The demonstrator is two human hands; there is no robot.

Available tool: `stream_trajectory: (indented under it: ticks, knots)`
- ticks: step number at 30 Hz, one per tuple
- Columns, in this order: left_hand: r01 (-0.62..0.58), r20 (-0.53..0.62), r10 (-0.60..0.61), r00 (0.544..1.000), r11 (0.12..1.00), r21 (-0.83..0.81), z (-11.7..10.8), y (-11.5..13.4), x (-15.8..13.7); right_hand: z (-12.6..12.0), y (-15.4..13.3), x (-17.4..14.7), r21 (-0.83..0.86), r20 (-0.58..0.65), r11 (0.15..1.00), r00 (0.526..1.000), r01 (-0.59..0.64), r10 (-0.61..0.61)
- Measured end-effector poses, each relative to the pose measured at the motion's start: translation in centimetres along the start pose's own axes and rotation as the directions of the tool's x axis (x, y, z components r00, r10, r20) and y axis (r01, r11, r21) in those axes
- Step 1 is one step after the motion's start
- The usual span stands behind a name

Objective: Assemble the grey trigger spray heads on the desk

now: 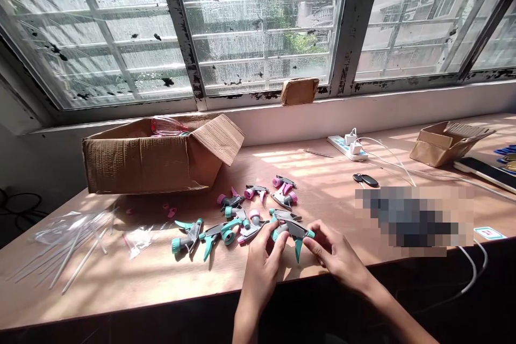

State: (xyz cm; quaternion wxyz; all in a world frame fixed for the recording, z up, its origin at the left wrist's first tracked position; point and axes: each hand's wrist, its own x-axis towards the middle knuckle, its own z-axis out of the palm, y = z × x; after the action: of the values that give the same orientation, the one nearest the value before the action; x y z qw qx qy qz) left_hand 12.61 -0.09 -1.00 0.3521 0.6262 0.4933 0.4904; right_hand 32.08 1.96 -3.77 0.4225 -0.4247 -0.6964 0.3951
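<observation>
A grey and green trigger spray head [297, 229] is between my two hands, its green trigger pointing down. My left hand [262, 260] grips it at the collar end, thumb and fingers closed. At the other end, my right hand [338, 255] has thumb and fingers pinched on the small green nozzle. Just behind it lies another spray head [288, 215], partly covered. More grey and green spray heads [188, 237] lie to the left of my hands. Several grey and pink spray heads [284, 198] rest farther back. A pink and grey one [253, 228] is close beside my left hand.
An open cardboard box [137, 166] stands back left. Thin white tubes [74, 258], plastic bags [60, 228] and small pink pieces [172, 212] lie left. To the right are a power strip [347, 149], cables, a black key fob [368, 180], a blurred-out dark object [411, 217] and a small box [433, 148].
</observation>
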Motion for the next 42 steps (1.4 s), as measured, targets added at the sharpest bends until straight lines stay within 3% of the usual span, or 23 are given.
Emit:
stream_trajectory:
  ticks: [4, 11, 17, 22, 25, 30, 33, 36, 39, 42]
  knots:
    - [-0.009, 0.018, 0.009, 1.000, 0.999, 0.037, -0.1, -0.3, 0.0, 0.0, 0.0, -0.1, -0.047, 0.000, 0.998, 0.999, 0.035, -0.035]
    - [-0.022, 0.042, 0.021, 0.999, 0.999, 0.025, -0.1, -0.5, 0.0, 0.1, -0.4, 0.0, 0.058, 0.067, 0.997, 0.996, -0.058, 0.054]
    - [0.019, 0.010, -0.019, 1.000, 1.000, -0.014, 0.0, -0.3, 0.0, 0.2, -0.2, 0.0, -0.079, 0.031, 0.996, 0.999, 0.045, -0.043]
    - [-0.023, 0.023, 0.022, 0.999, 1.000, 0.020, -0.2, -0.6, 0.0, 0.1, -0.3, -0.2, -0.124, 0.036, 0.990, 0.998, 0.065, -0.060]
    - [-0.044, 0.061, 0.042, 0.997, 0.999, 0.018, -0.4, -0.9, 0.1, -0.3, -0.4, -0.3, -0.051, 0.077, 0.998, 0.997, 0.019, -0.015]
    - [-0.055, 0.074, 0.055, 0.996, 0.998, -0.008, -0.1, -0.7, 0.0, -0.6, 0.3, 0.0, 0.229, 0.203, 0.960, 0.972, -0.162, 0.115]
    - [-0.008, 0.010, 0.008, 1.000, 0.999, -0.051, 0.2, -0.3, -0.1, -0.4, 0.8, 0.2, 0.278, 0.182, 0.942, 0.973, -0.190, 0.142]
    - [0.064, -0.162, -0.080, 0.984, 0.993, -0.100, 0.3, -0.4, 0.2, 0.0, 0.9, 0.2, 0.214, 0.098, 0.968, 0.989, -0.129, 0.110]
    - [0.129, -0.384, -0.177, 0.906, 0.981, -0.147, 0.1, -1.0, 0.5, 0.2, 0.6, 0.1, 0.154, 0.083, 0.980, 0.990, -0.126, 0.114]
    - [0.128, -0.493, -0.231, 0.839, 0.964, -0.233, 0.0, -1.5, 0.7, 0.3, 0.1, 0.0, 0.081, 0.079, 0.989, 0.990, -0.122, 0.116]
